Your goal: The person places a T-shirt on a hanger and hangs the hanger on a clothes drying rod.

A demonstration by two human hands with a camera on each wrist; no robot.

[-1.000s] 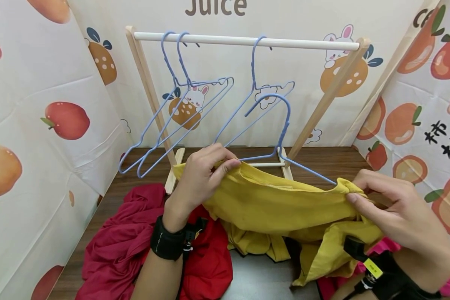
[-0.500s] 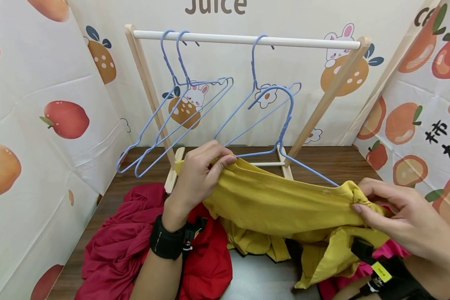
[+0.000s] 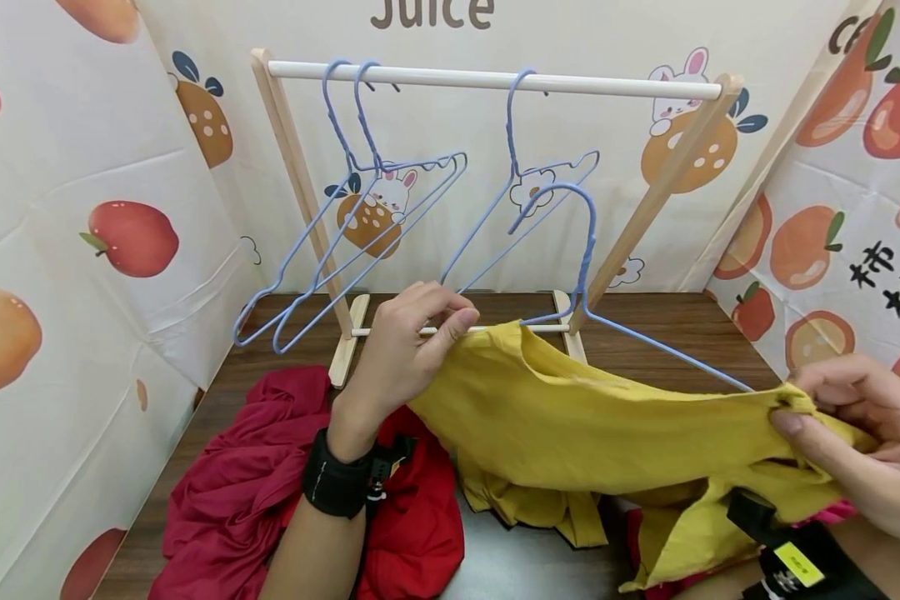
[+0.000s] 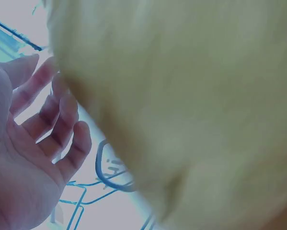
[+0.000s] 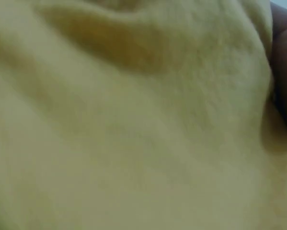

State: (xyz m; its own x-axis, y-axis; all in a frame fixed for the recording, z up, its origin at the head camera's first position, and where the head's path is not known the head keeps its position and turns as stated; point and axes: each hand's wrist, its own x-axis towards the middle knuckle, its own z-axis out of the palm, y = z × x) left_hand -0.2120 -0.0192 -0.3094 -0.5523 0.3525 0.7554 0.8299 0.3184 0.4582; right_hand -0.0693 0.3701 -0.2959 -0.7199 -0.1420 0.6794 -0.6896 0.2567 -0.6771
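A yellow garment (image 3: 615, 442) stretches between my hands in the head view, with a blue wire hanger (image 3: 588, 258) inside its upper opening and the hook standing free above it. My right hand (image 3: 862, 442) pinches the cloth at the right corner, over the hanger's end. At the left edge, my left hand (image 3: 412, 350) has its thumb and fingers loosely bent and apart. The left wrist view shows this hand (image 4: 38, 143) beside the cloth with nothing in the palm; whether the fingertips touch the edge, I cannot tell. Yellow cloth (image 5: 133, 134) fills most of the right wrist view.
A small rack with a white rail (image 3: 450, 77) stands behind, with three blue hangers (image 3: 330, 233) hooked on it. Dark red cloth (image 3: 255, 475) and bright red cloth (image 3: 412, 525) lie heaped at left. Pink cloth (image 3: 832, 512) shows under my right arm.
My right hand has moved right and slightly down, drawing the garment and hanger along. The left hand has stayed in place and its pinch has loosened as the cloth slid rightward out of it.
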